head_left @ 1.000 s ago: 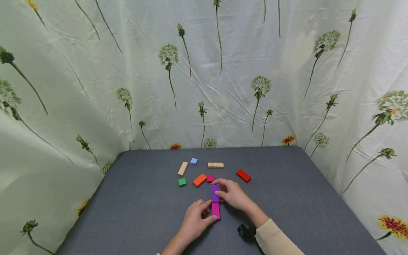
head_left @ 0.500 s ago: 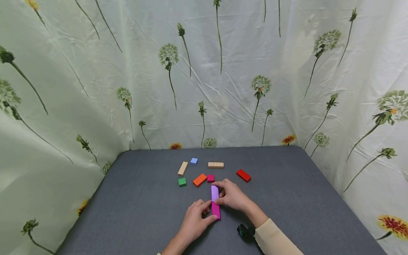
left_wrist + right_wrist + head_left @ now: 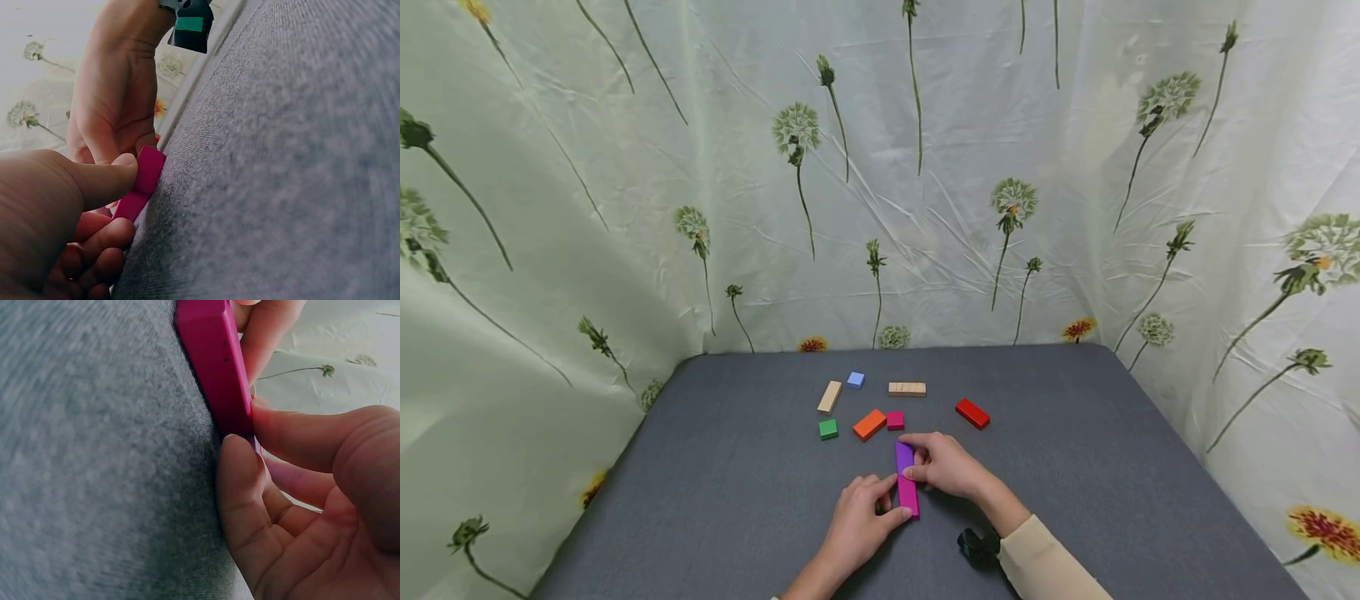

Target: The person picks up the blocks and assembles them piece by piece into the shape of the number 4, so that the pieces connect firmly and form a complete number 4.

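A magenta block (image 3: 908, 497) lies lengthwise on the dark grey table, and my left hand (image 3: 859, 517) grips it. The thumb is at its near end and the index fingertip by its far end. End to end with it, on the far side, is a purple block (image 3: 905, 455), pinched by my right hand (image 3: 951, 465), index finger at the far end and thumb near where the blocks meet. In the left wrist view the left thumb (image 3: 119, 178) presses the magenta block (image 3: 149, 172). The right wrist view shows the purple block mostly hidden behind the fingers.
Beyond the hands lie a small crimson block (image 3: 896, 421), an orange block (image 3: 870, 425), a green block (image 3: 828, 429), two bare wood blocks (image 3: 830, 397), a small blue block (image 3: 856, 381) and a red block (image 3: 973, 413). A flowered curtain (image 3: 925, 208) hangs behind the table.
The purple block's top looked lighter half a second ago and is darker now, its far end slightly nearer me. My right hand has shifted slightly toward me; my left hand stays nearly still.
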